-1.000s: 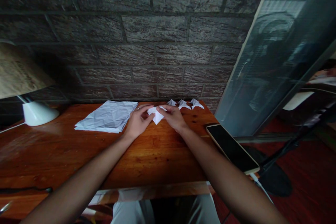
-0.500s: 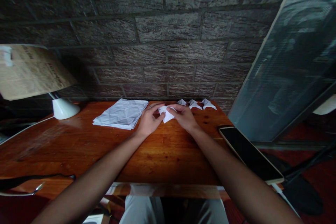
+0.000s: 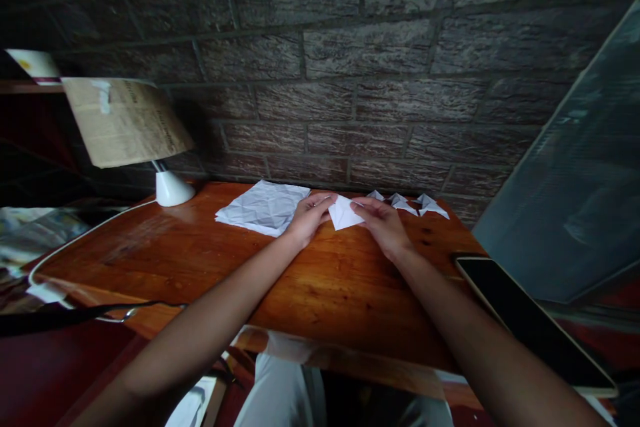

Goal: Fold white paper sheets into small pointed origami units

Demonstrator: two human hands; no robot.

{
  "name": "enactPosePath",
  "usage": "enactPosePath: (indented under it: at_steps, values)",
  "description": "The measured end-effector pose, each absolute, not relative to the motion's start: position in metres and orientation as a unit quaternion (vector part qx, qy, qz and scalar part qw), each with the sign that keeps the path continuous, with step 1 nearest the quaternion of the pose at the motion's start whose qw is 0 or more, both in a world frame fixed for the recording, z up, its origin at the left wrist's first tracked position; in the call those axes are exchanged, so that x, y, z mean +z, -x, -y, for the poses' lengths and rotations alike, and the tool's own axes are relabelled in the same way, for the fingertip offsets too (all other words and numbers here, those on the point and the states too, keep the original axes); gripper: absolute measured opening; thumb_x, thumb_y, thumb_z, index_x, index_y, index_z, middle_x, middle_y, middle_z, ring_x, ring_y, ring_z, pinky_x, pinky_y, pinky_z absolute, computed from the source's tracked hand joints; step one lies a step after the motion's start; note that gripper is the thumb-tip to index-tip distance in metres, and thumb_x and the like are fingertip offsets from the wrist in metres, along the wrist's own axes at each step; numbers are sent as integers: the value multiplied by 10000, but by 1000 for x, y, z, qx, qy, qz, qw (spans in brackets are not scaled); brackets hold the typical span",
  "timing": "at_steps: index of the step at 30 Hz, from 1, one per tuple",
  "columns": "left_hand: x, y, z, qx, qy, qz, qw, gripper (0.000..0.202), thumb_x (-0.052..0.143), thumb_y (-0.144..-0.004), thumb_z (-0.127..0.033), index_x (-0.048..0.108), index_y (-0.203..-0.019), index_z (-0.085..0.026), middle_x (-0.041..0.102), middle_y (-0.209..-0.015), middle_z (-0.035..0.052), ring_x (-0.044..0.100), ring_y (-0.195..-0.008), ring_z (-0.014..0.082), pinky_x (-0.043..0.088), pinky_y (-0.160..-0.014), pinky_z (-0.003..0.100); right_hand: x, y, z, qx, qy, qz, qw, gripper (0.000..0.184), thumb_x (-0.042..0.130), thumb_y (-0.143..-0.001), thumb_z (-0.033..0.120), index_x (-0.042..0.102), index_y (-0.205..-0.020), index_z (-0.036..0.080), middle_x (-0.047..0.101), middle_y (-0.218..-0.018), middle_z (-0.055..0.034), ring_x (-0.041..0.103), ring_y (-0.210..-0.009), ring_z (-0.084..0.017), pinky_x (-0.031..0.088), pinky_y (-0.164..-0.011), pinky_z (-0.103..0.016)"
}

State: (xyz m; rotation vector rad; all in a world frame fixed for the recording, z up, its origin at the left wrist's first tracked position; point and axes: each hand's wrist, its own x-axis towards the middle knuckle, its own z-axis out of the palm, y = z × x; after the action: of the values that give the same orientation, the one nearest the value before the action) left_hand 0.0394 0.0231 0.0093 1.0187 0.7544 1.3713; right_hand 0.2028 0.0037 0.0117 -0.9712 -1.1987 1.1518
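Note:
A small piece of folded white paper (image 3: 345, 215) is held between my two hands over the wooden desk. My left hand (image 3: 311, 215) pinches its left edge, thumb on top. On the other side, my right hand (image 3: 383, 219) grips the right edge between thumb and fingers. A crease line shows on the paper's face; its underside is hidden. Left of my left hand lies a stack of creased white sheets (image 3: 265, 207). Beyond my right hand, several folded paper shapes (image 3: 431, 206) with pointed tips stand in a row near the wall.
A lamp with a brown paper shade (image 3: 127, 121) and white base stands at the back left of the desk (image 3: 320, 300). A tablet (image 3: 530, 320) lies along the right edge. A dark strap (image 3: 95, 312) crosses the left front corner. The brick wall (image 3: 330, 107) borders the back.
The view has swung left, so things appear further right. The paper is turned between my fingers and now shows a broader flat face; both hands still hold it.

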Motion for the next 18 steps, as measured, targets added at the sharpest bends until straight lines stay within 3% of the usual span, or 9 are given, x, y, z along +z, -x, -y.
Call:
enactPosePath:
  at_steps: [3,8,13,18]
  values:
    - [11,-37,-23,617,-420,-306,591,403,921,-529,-364,730,-810,-146,708,-726,5,625,-675,116,498,-699,252,10,-199,-2,500,408,522,558,367,851,-608,434,725,-866,205,750,-818,-21,659,-746,-168,498,-695,-298]
    - [10,-39,-23,635,-420,-303,573,498,924,-534,-329,738,-973,-185,719,-727,-14,630,-661,130,467,-672,261,8,-198,-2,490,422,543,536,352,830,-628,440,708,-848,194,735,-767,-19,643,-687,-159,500,-651,-292]
    - [3,-44,-20,587,-459,-298,596,359,893,-607,-374,759,-863,-162,740,-800,16,627,-669,132,457,-659,257,3,-199,-4,443,413,574,551,341,809,-660,464,696,-830,190,741,-788,-36,655,-702,-175,526,-701,-319]
    - [0,-46,-18,578,-429,-317,617,347,906,-588,-338,774,-861,-168,742,-782,12,611,-640,121,431,-630,247,0,-198,-3,442,414,592,531,316,808,-682,457,685,-826,204,743,-811,-46,674,-756,-207,530,-772,-355]
